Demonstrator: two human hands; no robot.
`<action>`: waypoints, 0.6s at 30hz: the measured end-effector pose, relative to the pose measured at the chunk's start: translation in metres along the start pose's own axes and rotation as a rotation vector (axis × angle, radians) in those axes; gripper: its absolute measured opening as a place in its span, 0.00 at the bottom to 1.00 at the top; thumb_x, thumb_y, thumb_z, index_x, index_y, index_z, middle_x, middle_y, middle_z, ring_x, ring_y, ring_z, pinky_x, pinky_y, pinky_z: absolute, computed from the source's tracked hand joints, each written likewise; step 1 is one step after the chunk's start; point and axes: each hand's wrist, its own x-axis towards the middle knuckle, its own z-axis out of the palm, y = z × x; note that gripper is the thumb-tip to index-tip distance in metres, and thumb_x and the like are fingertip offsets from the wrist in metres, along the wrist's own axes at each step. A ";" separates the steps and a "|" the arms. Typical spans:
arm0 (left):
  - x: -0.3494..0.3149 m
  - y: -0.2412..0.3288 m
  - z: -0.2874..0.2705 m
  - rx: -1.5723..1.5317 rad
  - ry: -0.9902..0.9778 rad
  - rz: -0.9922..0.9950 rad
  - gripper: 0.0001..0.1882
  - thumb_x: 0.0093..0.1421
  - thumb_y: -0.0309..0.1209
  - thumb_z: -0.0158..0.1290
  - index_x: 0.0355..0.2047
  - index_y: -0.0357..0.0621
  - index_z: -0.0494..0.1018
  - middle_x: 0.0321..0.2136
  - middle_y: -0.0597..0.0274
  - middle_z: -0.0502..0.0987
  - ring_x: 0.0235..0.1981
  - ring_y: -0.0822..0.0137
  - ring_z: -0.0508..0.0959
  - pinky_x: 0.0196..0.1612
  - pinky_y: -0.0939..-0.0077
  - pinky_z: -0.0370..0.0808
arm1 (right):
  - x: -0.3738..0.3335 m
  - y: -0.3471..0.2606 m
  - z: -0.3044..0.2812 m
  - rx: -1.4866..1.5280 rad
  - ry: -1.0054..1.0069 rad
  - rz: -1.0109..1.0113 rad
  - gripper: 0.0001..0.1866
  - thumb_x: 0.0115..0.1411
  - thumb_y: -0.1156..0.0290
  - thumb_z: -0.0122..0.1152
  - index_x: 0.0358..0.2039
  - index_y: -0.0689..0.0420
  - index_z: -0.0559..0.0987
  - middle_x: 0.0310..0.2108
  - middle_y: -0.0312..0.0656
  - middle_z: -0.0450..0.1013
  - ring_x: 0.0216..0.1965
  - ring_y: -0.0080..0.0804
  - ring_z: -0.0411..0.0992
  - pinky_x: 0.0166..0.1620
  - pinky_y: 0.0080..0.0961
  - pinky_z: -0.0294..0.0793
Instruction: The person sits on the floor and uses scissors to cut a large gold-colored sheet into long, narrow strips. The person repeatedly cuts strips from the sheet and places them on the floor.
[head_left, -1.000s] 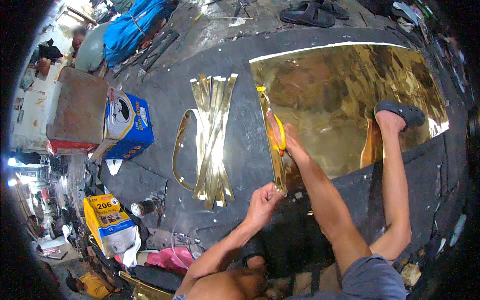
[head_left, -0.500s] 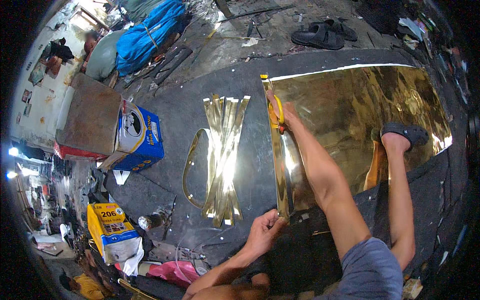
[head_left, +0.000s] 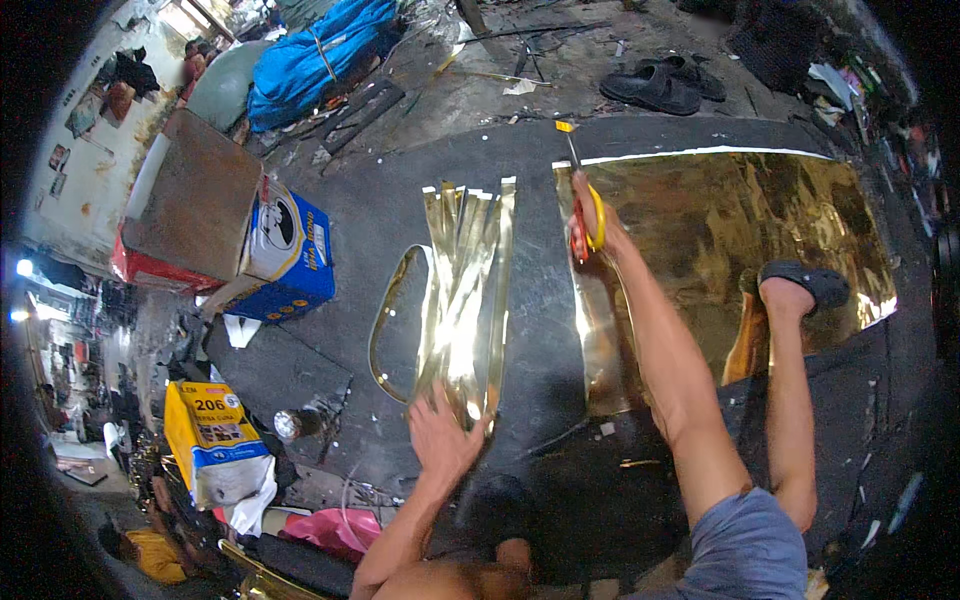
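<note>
My left hand [head_left: 443, 437] rests over the near ends of a bundle of shiny gold strips [head_left: 462, 290], its fingers spread and its thumb by the end of the rightmost strip. One strip bends out in a loop on the bundle's left side. My right hand [head_left: 592, 212] is closed round scissors [head_left: 597, 218] with yellow and red handles. Their blades point away from me, with a yellow patch at the far tip. Under that hand lies a large gold sheet [head_left: 690, 230], its left edge near the scissors. My foot in a dark clog [head_left: 815, 284] stands on the sheet.
A blue and white box-shaped can [head_left: 285, 250] stands left of the strips, and a yellow and blue package [head_left: 215, 435] nearer me. Black sandals [head_left: 660, 85] lie beyond the dark mat [head_left: 400, 180]. A blue wrapped bundle [head_left: 320, 60] is at the far left.
My left hand has moved left from the sheet's edge to the bundle, and a gold strip has gone from that edge to the bundle's right side. My right hand still holds the scissors.
</note>
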 end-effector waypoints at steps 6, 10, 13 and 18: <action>0.094 0.043 0.036 -0.037 0.061 0.777 0.34 0.56 0.42 0.53 0.61 0.45 0.58 0.63 0.55 0.57 0.64 0.52 0.55 0.64 0.57 0.55 | -0.134 0.057 -0.030 0.297 -0.180 -0.149 0.35 0.62 0.33 0.31 0.21 0.52 0.68 0.12 0.36 0.63 0.10 0.27 0.63 0.14 0.25 0.65; 0.137 0.001 0.039 -0.011 -0.040 0.544 0.39 0.55 0.49 0.53 0.62 0.44 0.56 0.64 0.55 0.55 0.66 0.54 0.51 0.66 0.56 0.47 | -0.223 0.085 -0.084 0.279 -0.164 -0.038 0.44 0.54 0.25 0.25 0.23 0.58 0.71 0.11 0.38 0.63 0.09 0.27 0.63 0.13 0.22 0.65; 0.130 -0.027 0.032 0.246 0.146 0.422 0.43 0.53 0.56 0.51 0.60 0.37 0.59 0.65 0.52 0.54 0.68 0.52 0.47 0.67 0.54 0.39 | -0.285 0.090 -0.109 0.160 -0.141 -0.060 0.48 0.51 0.22 0.24 0.25 0.60 0.72 0.11 0.38 0.64 0.09 0.27 0.64 0.13 0.22 0.65; 0.116 0.107 0.114 -0.617 -0.033 0.269 0.30 0.49 0.38 0.59 0.49 0.31 0.67 0.46 0.42 0.68 0.54 0.47 0.65 0.58 0.61 0.63 | -0.364 0.098 -0.136 0.163 0.017 0.065 0.49 0.51 0.22 0.23 0.26 0.61 0.74 0.11 0.38 0.64 0.10 0.30 0.64 0.15 0.26 0.68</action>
